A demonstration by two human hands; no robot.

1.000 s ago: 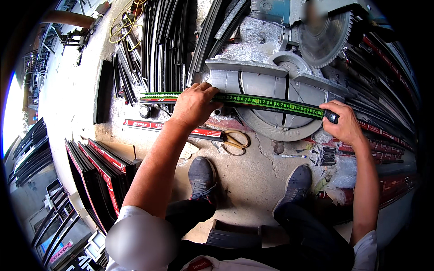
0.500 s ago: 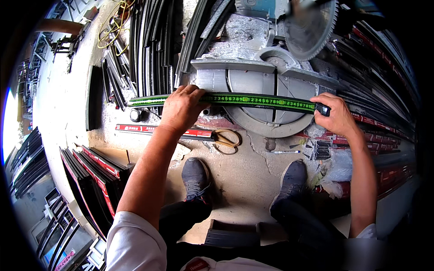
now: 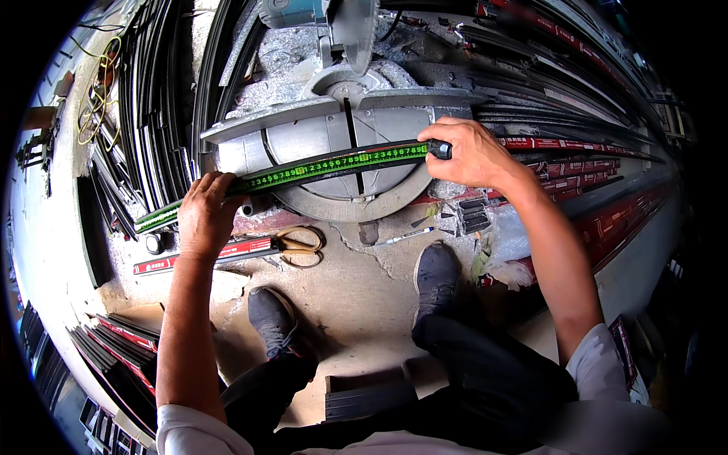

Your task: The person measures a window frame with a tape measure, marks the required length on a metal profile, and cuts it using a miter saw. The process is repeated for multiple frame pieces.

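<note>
A bright green tape measure blade (image 3: 326,164) is pulled out along a long black profile strip (image 3: 394,144), across the grey round base (image 3: 387,203) of a mitre saw. My left hand (image 3: 205,216) is closed round the strip and the blade, left of the saw base. The free end of the blade reaches past that hand to the left. My right hand (image 3: 472,152) grips the black tape case (image 3: 440,149) at the right end, its thumb and fingers wrapped around it. Under the right hand, the strip's end is hidden.
A toothed saw blade (image 3: 355,34) stands above the metal fence (image 3: 284,120). Bundles of black profiles (image 3: 144,98) lie at the back left, and red-labelled strips (image 3: 584,171) on the right. Tan looped handles (image 3: 305,247), like scissors, and a marker pen (image 3: 406,236) lie near my shoes (image 3: 273,318).
The view has swung to the right, so the saw appears further left. The strip and tape now slant, left end lower. Both hands keep their grip; my right hand sits higher relative to the left.
</note>
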